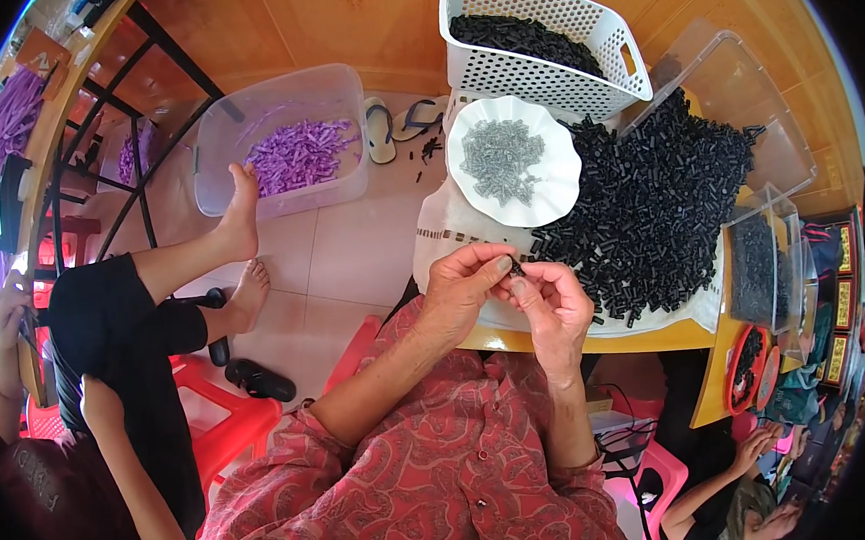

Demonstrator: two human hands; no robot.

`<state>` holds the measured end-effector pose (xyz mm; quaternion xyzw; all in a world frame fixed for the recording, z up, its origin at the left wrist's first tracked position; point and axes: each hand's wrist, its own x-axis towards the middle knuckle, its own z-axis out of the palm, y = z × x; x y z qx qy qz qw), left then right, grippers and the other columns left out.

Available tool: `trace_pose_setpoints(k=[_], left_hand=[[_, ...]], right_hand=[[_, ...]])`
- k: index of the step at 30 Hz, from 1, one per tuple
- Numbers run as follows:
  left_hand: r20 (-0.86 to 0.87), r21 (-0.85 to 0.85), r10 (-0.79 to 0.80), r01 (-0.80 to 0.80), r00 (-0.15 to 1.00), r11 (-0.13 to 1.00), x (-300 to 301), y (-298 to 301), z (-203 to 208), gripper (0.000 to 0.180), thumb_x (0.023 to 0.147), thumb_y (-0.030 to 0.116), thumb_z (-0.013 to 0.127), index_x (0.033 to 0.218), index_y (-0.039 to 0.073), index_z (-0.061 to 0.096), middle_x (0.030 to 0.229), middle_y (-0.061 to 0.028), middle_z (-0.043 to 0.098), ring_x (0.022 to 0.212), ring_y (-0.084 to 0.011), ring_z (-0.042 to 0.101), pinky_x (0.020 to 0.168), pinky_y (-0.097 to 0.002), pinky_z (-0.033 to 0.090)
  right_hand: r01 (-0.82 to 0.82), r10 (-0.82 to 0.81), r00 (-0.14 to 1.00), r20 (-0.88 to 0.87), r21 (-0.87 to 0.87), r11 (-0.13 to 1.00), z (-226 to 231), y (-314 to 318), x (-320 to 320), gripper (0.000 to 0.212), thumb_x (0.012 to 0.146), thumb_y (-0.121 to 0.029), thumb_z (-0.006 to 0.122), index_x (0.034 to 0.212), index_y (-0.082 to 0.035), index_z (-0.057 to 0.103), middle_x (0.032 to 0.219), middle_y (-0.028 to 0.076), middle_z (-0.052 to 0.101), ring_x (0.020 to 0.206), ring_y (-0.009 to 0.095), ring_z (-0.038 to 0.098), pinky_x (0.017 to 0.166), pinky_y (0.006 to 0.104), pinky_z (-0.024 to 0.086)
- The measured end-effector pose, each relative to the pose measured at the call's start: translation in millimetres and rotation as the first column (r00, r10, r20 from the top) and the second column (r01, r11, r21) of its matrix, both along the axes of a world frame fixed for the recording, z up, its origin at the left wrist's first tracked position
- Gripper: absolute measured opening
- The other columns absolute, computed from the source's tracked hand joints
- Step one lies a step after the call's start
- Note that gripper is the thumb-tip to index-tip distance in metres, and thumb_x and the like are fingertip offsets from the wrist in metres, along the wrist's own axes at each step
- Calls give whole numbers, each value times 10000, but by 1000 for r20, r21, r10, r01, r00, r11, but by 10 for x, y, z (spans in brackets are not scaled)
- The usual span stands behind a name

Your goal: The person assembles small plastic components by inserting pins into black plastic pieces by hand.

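Observation:
My left hand (464,286) and my right hand (552,307) meet over the near edge of the table. Between their pinched fingertips is a small black plastic piece (515,267), mostly covered by the fingers. Just beyond my hands stands a white scalloped plate (565,180) with a heap of small clear pieces (505,160). To its right a wide pile of short black plastic pieces (640,225) spreads over a white cloth (691,309).
A white perforated basket (544,72) of black pieces stands behind the plate. Clear plastic boxes (769,136) are at the right. On the floor, a tub (346,181) holds purple strips. A person's bare legs (191,257) extend from the left; another person's arm (713,486) shows lower right.

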<state>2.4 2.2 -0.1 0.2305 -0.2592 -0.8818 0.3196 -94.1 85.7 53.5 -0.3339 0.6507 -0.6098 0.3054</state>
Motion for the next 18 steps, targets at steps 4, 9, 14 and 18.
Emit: trace_pose_setpoints(k=[4, 9, 14, 18], left_hand=[[-39, 22, 0, 1, 999, 1000, 1, -4, -2, 181, 905, 50, 594, 1069, -8, 643, 869, -59, 656, 725, -112, 614, 634, -245, 515], [-109, 39, -39, 43, 993, 998, 29, -37, -6, 181, 905, 45, 590, 1067, -16, 641, 863, -59, 651, 719, -114, 605, 645, -245, 511], [-20, -116, -29, 27, 999, 993, 39, -54, 43, 174, 907, 29, 580, 1064, -12, 644, 851, -47, 647, 727, -98, 593, 661, -235, 507], [96, -259, 10, 16, 995, 966, 52, -73, 72, 177, 910, 25, 575, 1069, -5, 644, 851, -38, 648, 737, -89, 590, 666, -232, 505]], right_hand=[[21, -22, 1000, 11, 17, 1000, 12, -20, -4, 92, 881, -13, 626, 965, 19, 605, 811, 27, 624, 688, 68, 581, 628, 200, 490], [13, -15, 990, 138, 12, 1000, -33, -6, -43, 84, 884, -35, 629, 958, 1, 614, 790, 22, 625, 666, 65, 568, 613, 200, 477], [2, -1, 955, 295, -4, 1000, -29, -14, -77, 76, 881, -32, 628, 947, -1, 609, 775, 29, 626, 656, 69, 567, 600, 205, 470], [13, -19, 979, 204, 31, 999, 52, -58, 1, 70, 881, -32, 625, 932, 7, 598, 770, 49, 631, 642, 77, 568, 588, 207, 468]])
